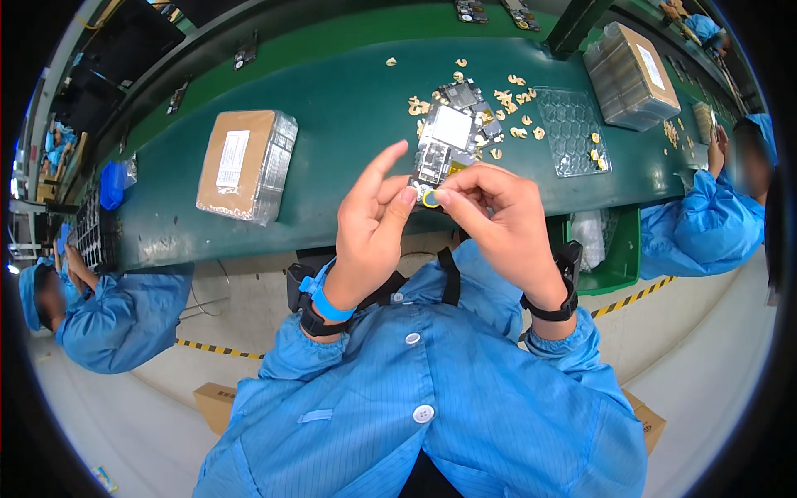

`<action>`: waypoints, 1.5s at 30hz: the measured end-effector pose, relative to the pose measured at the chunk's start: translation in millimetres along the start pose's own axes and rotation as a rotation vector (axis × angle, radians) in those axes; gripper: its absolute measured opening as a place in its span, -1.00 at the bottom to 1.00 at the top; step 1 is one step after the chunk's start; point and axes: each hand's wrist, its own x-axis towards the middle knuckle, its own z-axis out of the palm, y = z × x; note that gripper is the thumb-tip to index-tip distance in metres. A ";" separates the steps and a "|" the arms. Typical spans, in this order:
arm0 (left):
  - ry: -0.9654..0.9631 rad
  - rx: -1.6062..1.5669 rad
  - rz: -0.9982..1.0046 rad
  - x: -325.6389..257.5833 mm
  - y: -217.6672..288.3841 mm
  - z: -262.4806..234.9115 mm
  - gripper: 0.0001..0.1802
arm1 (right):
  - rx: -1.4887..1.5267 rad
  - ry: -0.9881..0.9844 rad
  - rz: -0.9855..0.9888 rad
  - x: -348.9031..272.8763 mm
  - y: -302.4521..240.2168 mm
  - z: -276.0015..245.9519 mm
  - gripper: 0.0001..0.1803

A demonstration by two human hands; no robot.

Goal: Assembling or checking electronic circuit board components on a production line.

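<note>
A circuit board (434,161) with dark and silver parts lies in front of me, its near end between my hands. My left hand (367,236) grips that near end with thumb and curled fingers, while its index finger stretches away. Between thumb and fingertips of my right hand (505,217), a small round disc (430,199) with a yellow rim is pinched against the board's near end. The fingers partly cover it. Past this board lie more circuit boards (462,95) in a heap, with several small curled beige pieces (505,97) scattered around them.
To the right lies a clear blister tray (558,149) holding a few yellow-white pieces. Film-wrapped cardboard-topped stacks stand at left (237,158) and far right (635,70). Below the green table's edge is a green crate (623,270) with plastic bags. Co-workers sit at both sides.
</note>
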 end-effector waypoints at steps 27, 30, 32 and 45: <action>-0.014 -0.107 -0.041 -0.5 9.7 3.7 -0.55 | -0.232 0.095 -0.082 1.4 -10.0 11.2 -0.90; 0.010 -0.102 -0.049 -0.2 13.3 4.5 -0.54 | -0.280 0.152 -0.147 -0.7 -9.1 17.2 -0.92; 0.018 -0.103 -0.059 0.0 16.2 5.3 -0.54 | -0.287 0.193 -0.184 -2.0 -7.6 20.9 -0.91; 0.029 -0.121 -0.051 -1.0 25.1 3.2 -0.53 | -0.407 0.181 -0.574 -0.9 4.5 17.9 -0.80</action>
